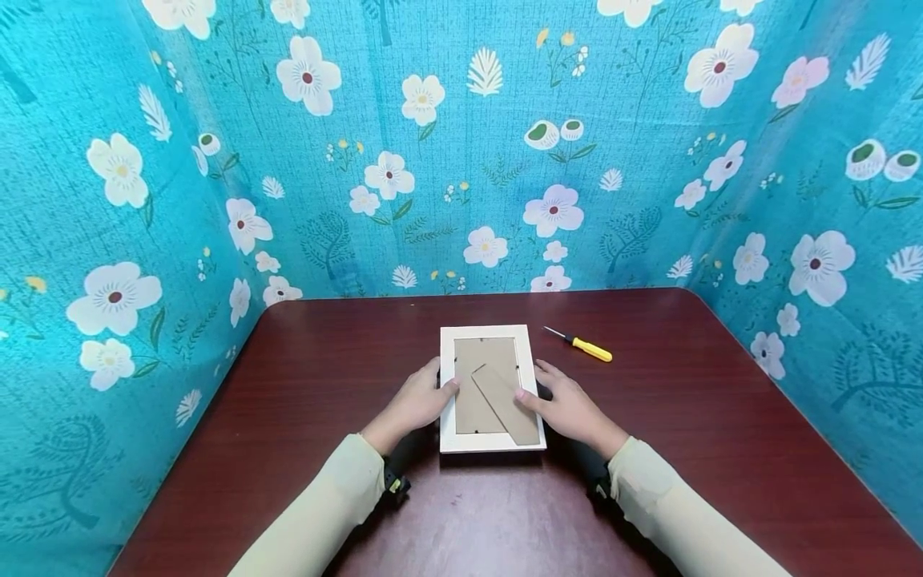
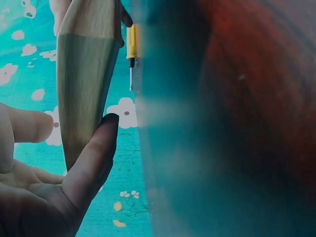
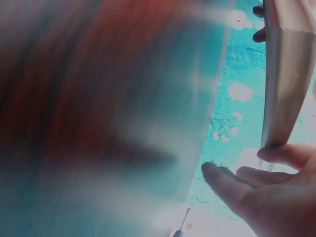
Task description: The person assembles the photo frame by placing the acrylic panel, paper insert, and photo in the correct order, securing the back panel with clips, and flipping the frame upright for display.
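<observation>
A white picture frame (image 1: pixel 490 443) faces back side up in the head view, held close over the table between both hands. Its brown backing board (image 1: pixel 472 409) carries a slanted easel stand (image 1: pixel 505 397), and small dark tabs line the opening. My left hand (image 1: pixel 420 397) grips the left side, thumb on top and a finger underneath; the left wrist view shows the pale wooden edge (image 2: pixel 84 89) between them. On the right side, my right hand (image 1: pixel 573 407) holds the frame with its thumb over the stand. One finger (image 3: pixel 284 154) meets the underside, while other fingers spread away below.
A screwdriver (image 1: pixel 591 349) with a yellow handle lies on the dark red table (image 1: pixel 346 336), just right of the frame's far end. Blue floral cloth (image 1: pixel 447 176) hangs behind the table and along both sides. Black straps circle both wrists.
</observation>
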Demonstrator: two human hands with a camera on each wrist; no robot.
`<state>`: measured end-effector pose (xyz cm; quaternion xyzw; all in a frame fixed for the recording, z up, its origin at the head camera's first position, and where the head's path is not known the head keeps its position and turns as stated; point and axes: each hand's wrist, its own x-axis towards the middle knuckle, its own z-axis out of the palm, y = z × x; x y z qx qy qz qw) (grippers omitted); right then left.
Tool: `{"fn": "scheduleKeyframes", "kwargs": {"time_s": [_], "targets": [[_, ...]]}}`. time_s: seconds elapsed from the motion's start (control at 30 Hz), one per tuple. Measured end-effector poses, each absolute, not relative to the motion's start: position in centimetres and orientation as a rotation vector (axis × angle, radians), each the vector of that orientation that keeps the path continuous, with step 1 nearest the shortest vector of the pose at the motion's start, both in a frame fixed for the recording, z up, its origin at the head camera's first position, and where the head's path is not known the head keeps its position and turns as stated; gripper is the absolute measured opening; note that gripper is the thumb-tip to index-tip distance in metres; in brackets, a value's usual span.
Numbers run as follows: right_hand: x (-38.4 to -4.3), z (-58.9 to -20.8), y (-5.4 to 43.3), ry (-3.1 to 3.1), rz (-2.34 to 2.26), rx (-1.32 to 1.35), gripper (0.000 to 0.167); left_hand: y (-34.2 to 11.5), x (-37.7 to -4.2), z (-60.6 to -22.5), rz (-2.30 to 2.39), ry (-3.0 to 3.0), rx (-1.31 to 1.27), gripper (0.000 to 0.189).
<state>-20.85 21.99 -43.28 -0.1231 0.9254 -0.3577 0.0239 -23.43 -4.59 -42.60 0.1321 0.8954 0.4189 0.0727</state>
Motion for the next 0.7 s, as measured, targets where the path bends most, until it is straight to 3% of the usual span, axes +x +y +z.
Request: {"fn": "scheduleKeyframes", "kwargs": {"time_s": [0.7], "targets": [[-20.6, -43.4, 21.1, 2.067, -1.799, -0.481, 0.090, -5.9, -24.0, -41.5, 1.330, 2.718, 0.269, 0.061]]}}
